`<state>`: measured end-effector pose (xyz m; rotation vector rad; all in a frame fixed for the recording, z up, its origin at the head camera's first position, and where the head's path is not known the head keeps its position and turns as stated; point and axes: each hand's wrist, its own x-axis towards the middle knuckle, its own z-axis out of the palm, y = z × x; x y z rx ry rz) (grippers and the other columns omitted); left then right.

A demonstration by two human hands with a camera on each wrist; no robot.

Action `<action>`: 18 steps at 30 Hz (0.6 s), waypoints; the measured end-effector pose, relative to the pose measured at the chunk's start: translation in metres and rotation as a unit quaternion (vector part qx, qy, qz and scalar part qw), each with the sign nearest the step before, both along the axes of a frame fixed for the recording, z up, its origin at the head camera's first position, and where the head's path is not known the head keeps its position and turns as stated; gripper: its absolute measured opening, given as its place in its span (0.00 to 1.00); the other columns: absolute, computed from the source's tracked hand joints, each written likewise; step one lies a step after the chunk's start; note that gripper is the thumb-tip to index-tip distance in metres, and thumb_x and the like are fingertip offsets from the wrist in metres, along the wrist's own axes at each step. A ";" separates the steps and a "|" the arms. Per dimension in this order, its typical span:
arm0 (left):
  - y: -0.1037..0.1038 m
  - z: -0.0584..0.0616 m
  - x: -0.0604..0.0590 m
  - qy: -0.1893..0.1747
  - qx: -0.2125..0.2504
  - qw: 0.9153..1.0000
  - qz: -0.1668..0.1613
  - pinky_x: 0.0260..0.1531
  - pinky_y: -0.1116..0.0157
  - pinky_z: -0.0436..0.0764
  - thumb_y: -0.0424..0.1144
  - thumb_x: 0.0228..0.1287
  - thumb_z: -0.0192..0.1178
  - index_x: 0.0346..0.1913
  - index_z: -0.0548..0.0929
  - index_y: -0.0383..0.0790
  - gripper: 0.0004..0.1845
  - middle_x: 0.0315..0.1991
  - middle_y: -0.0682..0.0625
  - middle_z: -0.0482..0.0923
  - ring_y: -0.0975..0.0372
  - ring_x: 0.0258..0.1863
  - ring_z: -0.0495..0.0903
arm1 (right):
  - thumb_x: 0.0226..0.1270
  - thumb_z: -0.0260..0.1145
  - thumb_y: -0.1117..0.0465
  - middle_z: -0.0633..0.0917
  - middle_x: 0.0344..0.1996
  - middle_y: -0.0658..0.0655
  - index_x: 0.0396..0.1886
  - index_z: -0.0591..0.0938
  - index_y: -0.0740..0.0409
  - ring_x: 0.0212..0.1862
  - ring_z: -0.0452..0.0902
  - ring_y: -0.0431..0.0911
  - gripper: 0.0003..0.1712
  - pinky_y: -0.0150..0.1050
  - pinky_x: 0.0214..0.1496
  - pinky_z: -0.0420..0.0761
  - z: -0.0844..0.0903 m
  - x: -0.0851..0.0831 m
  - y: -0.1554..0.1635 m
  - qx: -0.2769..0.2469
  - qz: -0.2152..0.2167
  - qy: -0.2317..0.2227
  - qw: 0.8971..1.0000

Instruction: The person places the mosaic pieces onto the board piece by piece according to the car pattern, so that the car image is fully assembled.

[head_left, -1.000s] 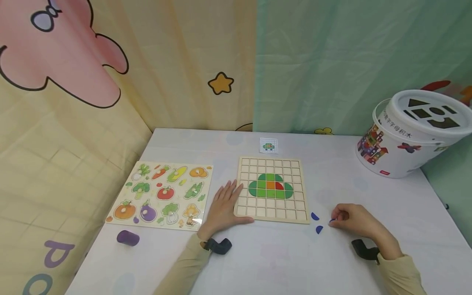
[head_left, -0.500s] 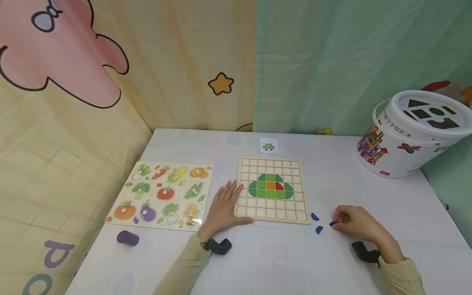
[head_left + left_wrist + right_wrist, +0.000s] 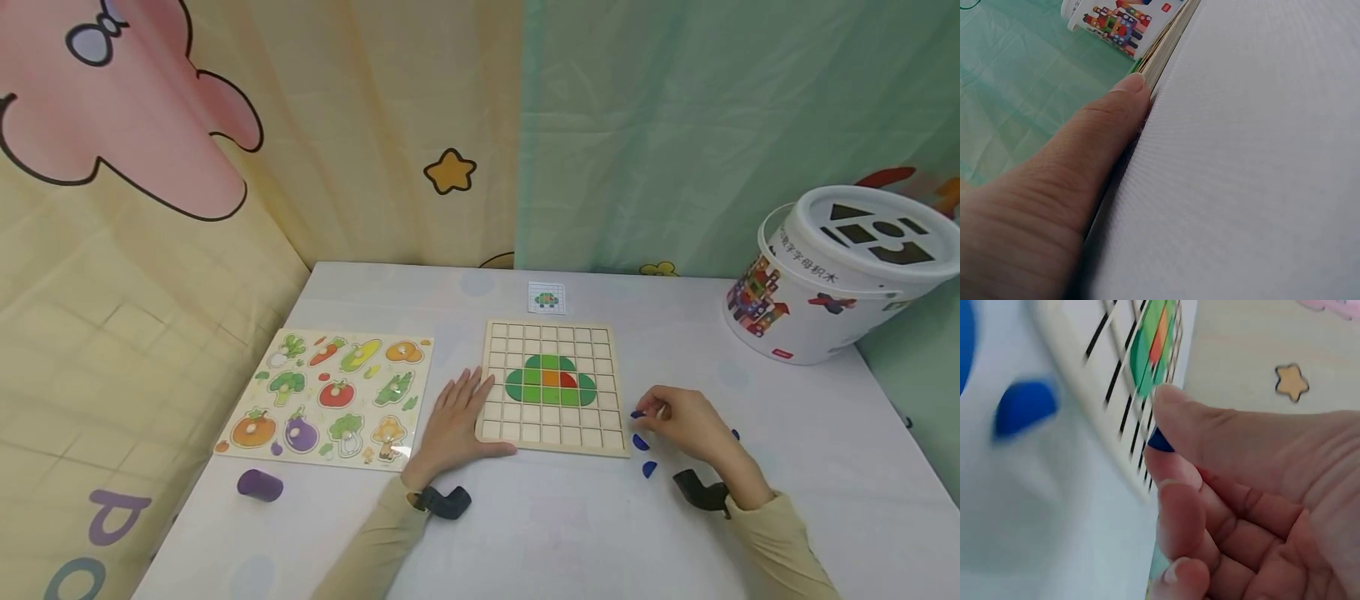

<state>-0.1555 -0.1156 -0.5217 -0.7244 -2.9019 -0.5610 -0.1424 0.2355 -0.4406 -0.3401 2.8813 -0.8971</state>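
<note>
My right hand [image 3: 686, 422] pinches a small blue piece [image 3: 1160, 442] between thumb and index finger, just off the right edge of the wooden grid board [image 3: 560, 426]. Two blue half-round pieces [image 3: 641, 442] lie on the table below that hand, and another blue piece [image 3: 736, 434] shows beyond its wrist. At the board's left edge rests my left hand [image 3: 453, 421], fingers spread and straight, with its thumb along the front edge. Green, orange and red pieces [image 3: 551, 377] form a domed shape in the middle of the grid.
A vegetable puzzle board [image 3: 337, 393] lies to the left, with a purple cylinder [image 3: 260, 484] in front of it. Behind the grid board is a small printed card [image 3: 547, 297]. A white lidded bucket [image 3: 832, 275] stands at the back right.
My right hand has moved left and slightly away from me with the pinched blue piece, close to the board. Another blue piece has come into view behind its wrist. The left hand stays put.
</note>
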 end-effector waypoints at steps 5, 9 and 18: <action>0.000 0.000 -0.001 -0.005 -0.001 1.000 0.003 0.70 0.58 0.38 0.79 0.43 0.55 0.74 0.54 0.42 0.61 0.75 0.46 0.44 0.55 0.73 0.40 | 0.55 0.72 0.66 0.78 0.22 0.47 0.27 0.81 0.57 0.22 0.68 0.41 0.06 0.34 0.19 0.68 0.002 -0.010 -0.034 -0.020 0.053 0.004 0.998; 0.001 0.001 -0.001 -0.010 -0.005 1.000 0.006 0.70 0.59 0.37 0.79 0.42 0.56 0.75 0.53 0.43 0.61 0.75 0.47 0.43 0.56 0.73 0.38 | 0.56 0.70 0.68 0.79 0.22 0.47 0.28 0.83 0.58 0.24 0.70 0.40 0.03 0.34 0.23 0.71 0.002 -0.017 -0.060 -0.024 0.088 -0.006 0.996; 0.000 0.002 0.000 -0.018 -0.010 1.000 0.007 0.70 0.60 0.37 0.78 0.43 0.56 0.75 0.53 0.44 0.61 0.75 0.48 0.43 0.57 0.73 0.38 | 0.52 0.72 0.68 0.79 0.20 0.46 0.25 0.83 0.56 0.25 0.72 0.40 0.05 0.36 0.27 0.74 0.000 -0.028 -0.109 0.003 0.106 -0.005 0.994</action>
